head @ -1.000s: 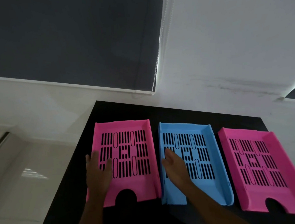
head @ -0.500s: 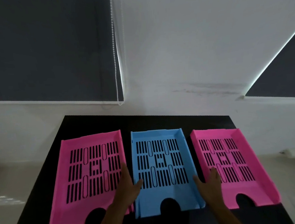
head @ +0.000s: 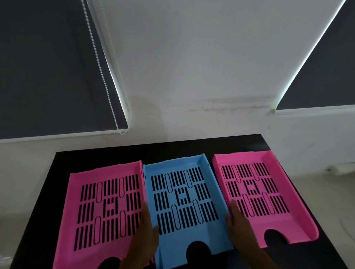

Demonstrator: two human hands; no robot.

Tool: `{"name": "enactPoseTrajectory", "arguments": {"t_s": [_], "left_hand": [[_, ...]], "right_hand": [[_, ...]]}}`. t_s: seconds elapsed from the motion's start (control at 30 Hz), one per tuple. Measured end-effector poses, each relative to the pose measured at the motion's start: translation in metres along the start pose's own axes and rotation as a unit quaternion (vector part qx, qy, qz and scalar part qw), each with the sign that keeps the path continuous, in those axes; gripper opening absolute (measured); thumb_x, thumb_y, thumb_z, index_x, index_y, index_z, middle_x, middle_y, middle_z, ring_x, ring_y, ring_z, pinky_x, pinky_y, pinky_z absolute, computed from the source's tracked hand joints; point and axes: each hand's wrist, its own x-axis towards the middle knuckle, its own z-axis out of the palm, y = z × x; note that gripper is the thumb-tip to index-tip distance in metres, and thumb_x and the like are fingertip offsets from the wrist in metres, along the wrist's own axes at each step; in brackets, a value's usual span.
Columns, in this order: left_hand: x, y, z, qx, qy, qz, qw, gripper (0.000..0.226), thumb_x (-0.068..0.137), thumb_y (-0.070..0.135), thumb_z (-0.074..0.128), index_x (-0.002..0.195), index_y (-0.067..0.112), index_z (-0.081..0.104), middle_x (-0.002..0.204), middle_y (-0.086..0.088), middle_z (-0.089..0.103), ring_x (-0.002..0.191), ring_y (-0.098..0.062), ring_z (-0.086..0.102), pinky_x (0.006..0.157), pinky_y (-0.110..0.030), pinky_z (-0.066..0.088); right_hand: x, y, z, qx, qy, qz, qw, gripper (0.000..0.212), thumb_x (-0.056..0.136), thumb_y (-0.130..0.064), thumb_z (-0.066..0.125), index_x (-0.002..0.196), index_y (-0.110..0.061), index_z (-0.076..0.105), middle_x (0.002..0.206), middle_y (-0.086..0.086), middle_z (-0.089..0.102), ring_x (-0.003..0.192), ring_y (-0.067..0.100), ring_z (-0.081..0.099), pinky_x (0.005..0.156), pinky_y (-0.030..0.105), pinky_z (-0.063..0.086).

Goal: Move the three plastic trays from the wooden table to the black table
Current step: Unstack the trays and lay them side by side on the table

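Note:
Three slotted plastic trays lie side by side on the black table (head: 173, 149): a pink tray (head: 74, 238) on the left, a blue tray (head: 174, 244) in the middle and another pink tray (head: 286, 229) on the right. My left hand (head: 146, 240) grips the blue tray's left wall, thumb inside it and fingers over the left pink tray's edge. My right hand (head: 240, 229) grips the blue tray's right wall, in the narrow gap beside the right pink tray. The blue tray touches the left pink one.
The table's far edge stands against a white wall below two dark roller blinds; a bead cord (head: 104, 76) hangs at the left one. Pale floor shows on both sides of the table. A bare strip of table runs behind the trays.
My left hand left the left pink tray and my right hand crossed the blue tray; they now hold the blue tray's two sides. The view has swung to face the table squarely.

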Motion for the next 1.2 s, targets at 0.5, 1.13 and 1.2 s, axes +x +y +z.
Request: {"name": "enactPoseTrajectory", "arguments": {"t_s": [0.5,1.13,1.2], "left_hand": [[0.014,0.001,0.02,0.054,0.033,-0.057,0.996,0.103,0.092,-0.009,0.054,0.157,0.022,-0.02,0.159,-0.026,0.034,0.046,-0.008,0.05,0.041,-0.015,0.042],[0.091,0.026,-0.002,0.09,0.029,-0.038,0.995,0.095,0.093,-0.012,0.05,0.158,0.015,-0.014,0.158,-0.029,0.034,0.074,-0.02,0.071,0.044,-0.015,0.044],[0.093,0.03,-0.002,0.089,0.033,-0.04,0.995,0.095,0.093,-0.013,0.049,0.158,0.015,-0.013,0.159,-0.029,0.03,0.094,-0.031,0.072,0.047,-0.015,0.046]], "right_hand": [[0.007,0.005,0.004,-0.06,0.022,0.001,0.998,0.04,0.105,-0.018,0.041,0.145,-0.013,0.04,0.085,-0.005,0.06,0.074,0.009,0.065,0.062,0.022,0.055],[0.074,-0.041,-0.006,-0.018,-0.006,-0.006,1.0,0.051,0.096,0.006,0.048,0.144,-0.001,0.033,0.118,0.015,0.062,0.1,0.026,0.067,0.085,0.045,0.061],[0.077,-0.042,-0.006,-0.022,-0.009,-0.006,1.0,0.055,0.095,0.006,0.049,0.147,-0.001,0.031,0.12,0.015,0.062,0.095,0.021,0.065,0.086,0.039,0.061]]}}
